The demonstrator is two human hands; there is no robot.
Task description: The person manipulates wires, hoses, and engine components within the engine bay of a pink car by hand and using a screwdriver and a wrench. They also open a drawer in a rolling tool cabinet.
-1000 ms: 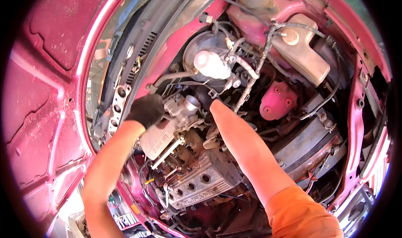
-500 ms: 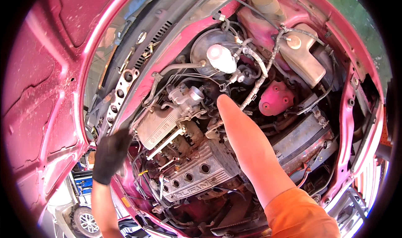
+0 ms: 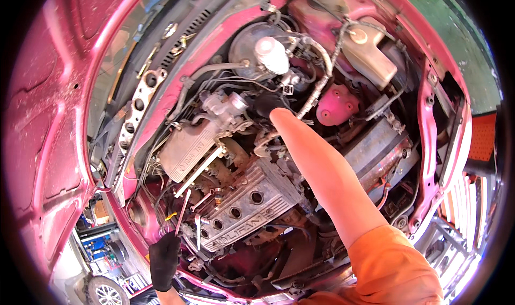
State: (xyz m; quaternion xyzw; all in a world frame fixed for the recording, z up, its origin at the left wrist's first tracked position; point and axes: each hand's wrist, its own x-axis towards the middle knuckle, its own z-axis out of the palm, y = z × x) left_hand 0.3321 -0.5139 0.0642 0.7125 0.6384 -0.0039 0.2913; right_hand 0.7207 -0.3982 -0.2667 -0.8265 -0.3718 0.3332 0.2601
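My left hand [image 3: 164, 259], in a black glove, is closed at the near left edge of the engine bay. A thin metal rod [image 3: 182, 214] sticks up from its fingers towards the intake manifold [image 3: 188, 150]. My right hand [image 3: 268, 105], gloved in black too, reaches deep beside the throttle body [image 3: 228, 105], below the white fluid reservoir [image 3: 271, 55]. Its fingers are hidden among the hoses. Between the manifold and the valve cover [image 3: 249, 211] lies a small wrench [image 3: 202, 199]. A second wrench [image 3: 198, 232] stands at the cover's left end.
A flat metal gasket with round holes [image 3: 139, 104] lies along the cowl. The raised red hood [image 3: 48, 117] fills the left side. Hoses and a wrapped harness [image 3: 321, 87] cross above my right wrist. The battery-like dark box [image 3: 378, 147] sits right of my forearm.
My left hand has come down and nearer, and the thin rod now shows in it. My right glove shows more beside the throttle body. The whole view has shifted slightly.
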